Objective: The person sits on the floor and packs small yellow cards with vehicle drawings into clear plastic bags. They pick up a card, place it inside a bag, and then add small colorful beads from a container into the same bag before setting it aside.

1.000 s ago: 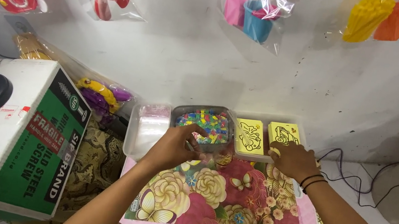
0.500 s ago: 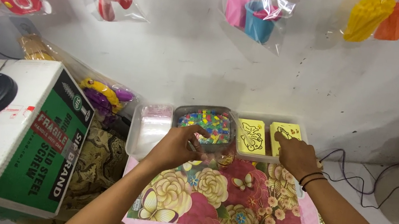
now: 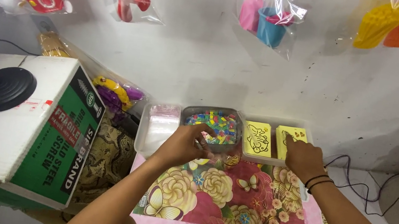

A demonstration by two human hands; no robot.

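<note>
A clear plastic tub of small multicoloured pieces sits at the far edge of the floral pink lap tray, beside two yellow picture cards. The left hand curls its fingers together at the tub's near rim. The right hand rests on the right-hand card, index finger extended, gripping nothing.

A white wall has toys in clear bags hanging on it. Below the wall sits a big cardboard box.
</note>
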